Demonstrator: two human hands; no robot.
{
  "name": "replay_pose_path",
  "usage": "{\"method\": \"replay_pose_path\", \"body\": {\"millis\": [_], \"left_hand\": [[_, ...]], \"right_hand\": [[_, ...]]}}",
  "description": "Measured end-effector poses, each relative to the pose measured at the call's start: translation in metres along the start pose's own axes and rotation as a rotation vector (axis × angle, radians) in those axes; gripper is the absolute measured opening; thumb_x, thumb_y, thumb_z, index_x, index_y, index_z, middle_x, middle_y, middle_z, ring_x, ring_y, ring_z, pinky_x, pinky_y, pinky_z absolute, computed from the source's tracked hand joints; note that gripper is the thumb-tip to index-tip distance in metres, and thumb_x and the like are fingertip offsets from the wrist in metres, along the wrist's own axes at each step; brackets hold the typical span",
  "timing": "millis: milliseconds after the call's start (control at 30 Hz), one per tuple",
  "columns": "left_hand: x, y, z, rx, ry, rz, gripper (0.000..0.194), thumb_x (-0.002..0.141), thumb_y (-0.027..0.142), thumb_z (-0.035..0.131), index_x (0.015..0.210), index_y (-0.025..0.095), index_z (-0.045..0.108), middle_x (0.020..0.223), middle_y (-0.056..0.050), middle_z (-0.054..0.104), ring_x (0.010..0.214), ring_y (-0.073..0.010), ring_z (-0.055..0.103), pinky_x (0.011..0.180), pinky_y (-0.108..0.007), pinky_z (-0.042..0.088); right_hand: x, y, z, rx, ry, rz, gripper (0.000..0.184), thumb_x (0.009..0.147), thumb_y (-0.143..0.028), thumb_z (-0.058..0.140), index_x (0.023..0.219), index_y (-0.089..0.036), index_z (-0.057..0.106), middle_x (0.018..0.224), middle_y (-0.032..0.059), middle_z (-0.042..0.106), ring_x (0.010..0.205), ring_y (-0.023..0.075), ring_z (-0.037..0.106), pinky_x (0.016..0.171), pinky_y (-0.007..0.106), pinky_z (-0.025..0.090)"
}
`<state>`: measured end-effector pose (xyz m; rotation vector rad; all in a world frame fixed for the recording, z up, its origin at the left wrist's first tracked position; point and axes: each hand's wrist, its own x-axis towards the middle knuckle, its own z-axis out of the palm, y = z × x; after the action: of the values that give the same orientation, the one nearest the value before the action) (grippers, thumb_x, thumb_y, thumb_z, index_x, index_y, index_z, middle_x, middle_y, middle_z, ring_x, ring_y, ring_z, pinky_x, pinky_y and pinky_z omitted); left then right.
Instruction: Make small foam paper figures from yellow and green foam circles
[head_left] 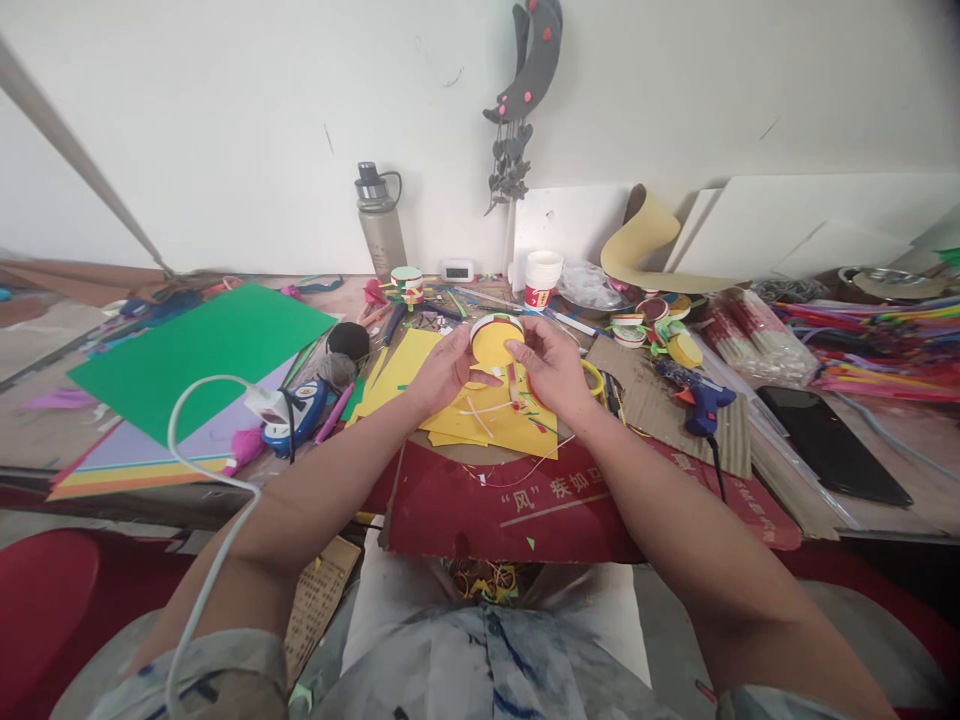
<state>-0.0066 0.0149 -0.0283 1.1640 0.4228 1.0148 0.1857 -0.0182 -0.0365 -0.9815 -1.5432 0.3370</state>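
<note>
Two hands are used: yellow-faced disc (493,347) is clamped at its rim by the left hand (448,365), fingers bent, and pinched by the right hand (557,362), thumb on face, presumably for steadiness; rear fingertips cannot be seen. Disc is held above yellow paper (448,416). Glue gun (703,406) is rested on cardboard (637,388), likely as heat guard.

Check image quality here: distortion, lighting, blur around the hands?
Head view: wide-angle stretch, forearms swelling toward the lower edge; head view: top right corner darkens, wall bright with faint shadows; head view: left hand and right hand slightly soft, yellow disc outline readable, fine scraps harder to resolve.
</note>
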Motion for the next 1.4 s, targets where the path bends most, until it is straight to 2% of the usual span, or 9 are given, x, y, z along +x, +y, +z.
{"method": "replay_pose_path", "body": {"millis": [100, 233, 533, 667, 933, 1200, 1400], "left_hand": [[0.003, 0.001, -0.001, -0.051, -0.033, -0.116, 0.069, 0.092, 0.08, 0.07, 0.126, 0.02, 0.074, 0.129, -0.015, 0.081, 0.116, -0.0303, 0.079, 0.082, -0.037, 0.07], [0.005, 0.0, -0.001, -0.112, -0.075, -0.248, 0.066, 0.102, 0.076, 0.058, 0.129, 0.017, 0.074, 0.124, -0.017, 0.083, 0.114, -0.0311, 0.082, 0.093, -0.042, 0.07], [0.001, 0.004, 0.008, -0.182, 0.015, -0.239, 0.047, 0.109, 0.056, 0.061, 0.118, 0.013, 0.077, 0.115, -0.018, 0.085, 0.099, -0.0225, 0.084, 0.104, -0.039, 0.066], [0.001, 0.004, 0.01, -0.197, 0.025, -0.235, 0.042, 0.106, 0.052, 0.068, 0.119, 0.013, 0.076, 0.119, -0.018, 0.085, 0.109, -0.0268, 0.083, 0.11, -0.044, 0.064], [0.0, 0.004, 0.01, -0.185, -0.034, -0.182, 0.038, 0.09, 0.045, 0.085, 0.112, 0.017, 0.075, 0.12, -0.015, 0.084, 0.108, -0.0277, 0.081, 0.104, -0.045, 0.065], [-0.005, 0.013, 0.017, -0.179, -0.035, -0.168, 0.04, 0.077, 0.034, 0.086, 0.112, 0.017, 0.073, 0.122, -0.014, 0.083, 0.105, -0.0273, 0.08, 0.105, -0.049, 0.062], [-0.006, 0.013, 0.018, -0.198, 0.009, -0.176, 0.044, 0.073, 0.031, 0.087, 0.113, 0.02, 0.071, 0.113, -0.009, 0.082, 0.096, -0.024, 0.077, 0.097, -0.047, 0.063]], "right_hand": [[0.0, -0.005, -0.002, -0.049, -0.021, -0.062, 0.037, 0.1, -0.06, 0.07, 0.113, -0.025, 0.071, 0.098, 0.0039, 0.068, 0.081, 0.0207, 0.058, 0.077, 0.038, 0.051], [0.001, -0.008, -0.005, -0.077, -0.051, -0.094, 0.032, 0.101, -0.055, 0.071, 0.112, -0.025, 0.072, 0.099, 0.0054, 0.068, 0.083, 0.0225, 0.059, 0.078, 0.04, 0.053], [0.0, -0.006, -0.005, -0.119, -0.043, -0.144, 0.028, 0.103, -0.051, 0.07, 0.113, -0.025, 0.07, 0.097, 0.0045, 0.066, 0.083, 0.0224, 0.057, 0.079, 0.041, 0.053], [-0.001, -0.005, -0.004, -0.138, -0.031, -0.162, 0.031, 0.104, -0.056, 0.068, 0.114, -0.026, 0.07, 0.102, 0.0051, 0.067, 0.083, 0.0223, 0.057, 0.08, 0.041, 0.054], [-0.001, -0.007, -0.005, -0.176, -0.031, -0.186, 0.024, 0.104, -0.049, 0.068, 0.114, -0.027, 0.07, 0.103, 0.0061, 0.068, 0.086, 0.0245, 0.059, 0.082, 0.043, 0.055], [-0.003, -0.008, -0.005, -0.169, -0.023, -0.256, 0.02, 0.104, -0.044, 0.069, 0.117, -0.028, 0.069, 0.11, 0.0079, 0.069, 0.091, 0.0257, 0.064, 0.082, 0.044, 0.058], [-0.004, -0.01, -0.004, -0.216, -0.028, -0.27, 0.016, 0.104, -0.04, 0.07, 0.115, -0.029, 0.068, 0.111, 0.0081, 0.071, 0.094, 0.0262, 0.065, 0.084, 0.046, 0.059]]}}
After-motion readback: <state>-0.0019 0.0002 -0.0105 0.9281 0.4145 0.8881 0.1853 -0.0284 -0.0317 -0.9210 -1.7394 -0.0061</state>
